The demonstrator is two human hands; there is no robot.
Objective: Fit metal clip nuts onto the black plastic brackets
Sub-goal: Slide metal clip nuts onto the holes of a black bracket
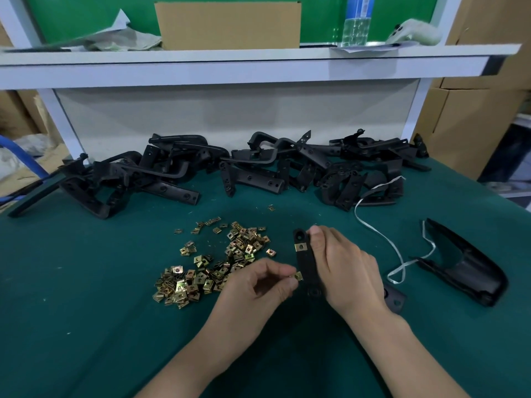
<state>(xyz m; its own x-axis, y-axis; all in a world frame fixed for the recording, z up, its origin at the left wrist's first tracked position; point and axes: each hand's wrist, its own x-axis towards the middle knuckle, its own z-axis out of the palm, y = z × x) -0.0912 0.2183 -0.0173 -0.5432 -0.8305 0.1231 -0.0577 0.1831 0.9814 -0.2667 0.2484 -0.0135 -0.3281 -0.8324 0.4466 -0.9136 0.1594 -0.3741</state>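
A factory assembly bench [86, 282] with green cloth; heaped black brackets [178, 170] line its far edge. Loose clip nuts [218, 262] pile mid-bench; cardboard cartons [471, 116] stand beyond its right edge.

Your bench top [71, 282] wears a dark green mat. Behind it a pale back panel [230, 116] rises to a white shelf [230, 68], backed by a green board [86, 15]. On the shelf you have a cardboard box [230, 27], crumpled paper [123, 38] and a clear bottle [356, 24]. Brown cartons [474, 110] stack at your right.
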